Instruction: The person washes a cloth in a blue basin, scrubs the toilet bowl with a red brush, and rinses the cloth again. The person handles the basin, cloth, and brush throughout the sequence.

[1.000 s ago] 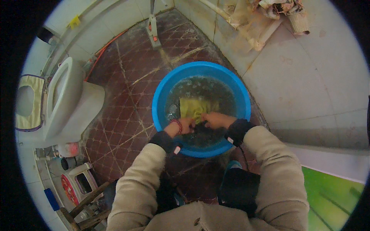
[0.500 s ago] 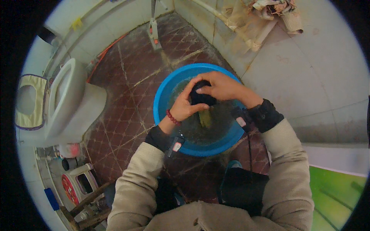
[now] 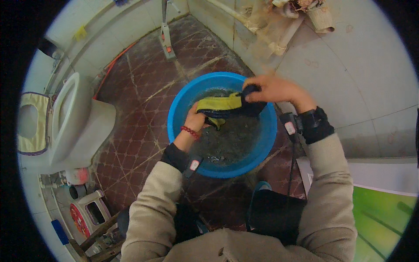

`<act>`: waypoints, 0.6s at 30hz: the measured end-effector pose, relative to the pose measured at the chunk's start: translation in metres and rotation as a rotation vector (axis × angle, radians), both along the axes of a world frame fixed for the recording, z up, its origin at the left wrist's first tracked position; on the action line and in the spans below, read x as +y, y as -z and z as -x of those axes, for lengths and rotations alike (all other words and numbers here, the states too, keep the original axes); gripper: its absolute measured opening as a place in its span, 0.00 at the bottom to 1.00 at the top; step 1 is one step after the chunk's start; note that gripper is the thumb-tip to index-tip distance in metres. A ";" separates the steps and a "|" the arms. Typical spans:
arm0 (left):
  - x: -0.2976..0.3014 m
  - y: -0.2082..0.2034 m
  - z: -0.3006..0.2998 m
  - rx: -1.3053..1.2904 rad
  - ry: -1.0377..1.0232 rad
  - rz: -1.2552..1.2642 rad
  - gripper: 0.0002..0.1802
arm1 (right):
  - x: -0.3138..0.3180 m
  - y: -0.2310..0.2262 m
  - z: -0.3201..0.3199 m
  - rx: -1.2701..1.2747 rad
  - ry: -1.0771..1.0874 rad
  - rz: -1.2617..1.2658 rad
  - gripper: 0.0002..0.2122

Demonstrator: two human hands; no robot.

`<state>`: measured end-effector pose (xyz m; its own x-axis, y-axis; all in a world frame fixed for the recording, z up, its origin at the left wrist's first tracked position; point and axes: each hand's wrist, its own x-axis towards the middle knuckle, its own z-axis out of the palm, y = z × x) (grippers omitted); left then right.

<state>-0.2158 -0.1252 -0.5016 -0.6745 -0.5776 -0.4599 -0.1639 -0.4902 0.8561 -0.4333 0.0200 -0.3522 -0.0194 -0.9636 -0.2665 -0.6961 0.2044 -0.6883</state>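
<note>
A wet yellow and dark cloth (image 3: 223,103) is stretched sideways over a round blue basin (image 3: 175,126). My left hand (image 3: 193,120), with a red bead bracelet at its wrist, grips the cloth's left end. The right end is bunched dark fabric, closed in the fingers of my right hand (image 3: 274,91) above the basin's far right rim. Murky water (image 3: 233,142) with some foam fills the lower part of the basin. A loose yellow and dark flap hangs beneath the stretched part. My left fingertips are partly hidden behind the cloth.
The basin stands on red-brown tiles (image 3: 135,148) in front of my feet. At left are a white toilet (image 3: 94,126) and a white-and-red stool (image 3: 102,203). A mop (image 3: 166,41) leans at the back. Tiled wall (image 3: 349,87) and a green panel (image 3: 375,214) lie at right.
Both hands were close together around the bunched dark cloth. Now my right hand has moved right and my left slightly left, and the cloth is drawn out with its yellow side showing.
</note>
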 end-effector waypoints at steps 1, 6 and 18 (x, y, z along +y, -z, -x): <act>0.001 -0.008 0.001 -0.005 -0.001 -0.012 0.24 | 0.000 0.019 0.003 0.038 -0.038 -0.097 0.21; 0.017 -0.039 0.009 0.114 -0.002 -0.036 0.25 | -0.002 0.126 -0.034 -0.104 0.126 0.168 0.29; -0.016 -0.037 -0.014 0.046 0.287 0.580 0.56 | -0.035 0.119 -0.042 -0.193 0.457 0.322 0.25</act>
<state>-0.2021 -0.1415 -0.4651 -0.8505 -0.5175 -0.0944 -0.1764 0.1115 0.9780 -0.3916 -0.0151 -0.4710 -0.4319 -0.9019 -0.0018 -0.4428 0.2138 -0.8708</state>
